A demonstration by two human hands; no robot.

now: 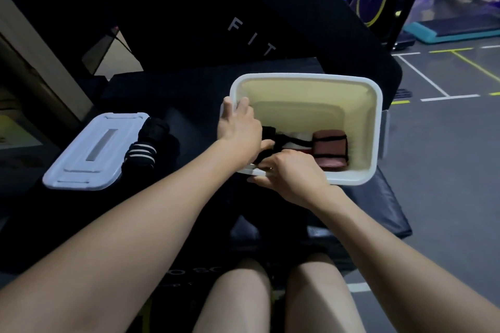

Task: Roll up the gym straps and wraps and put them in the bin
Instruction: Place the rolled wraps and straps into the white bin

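We found the black strap point(266, 143) at the bin's point(305, 79) near-left corner, beside the maroon roll point(330, 149). The left hand point(239, 127) gripped the left rim; the right hand's point(290, 171) fingers curled over the near rim around the strap. We judged it might unroll on release. Right of the bin, the surface point(384, 197) ended; lid point(94, 151) and striped wrap point(142, 154) lay left.

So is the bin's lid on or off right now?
Off. The lid lies flat on the bench left of the open bin, whose inside and rolled wraps show.
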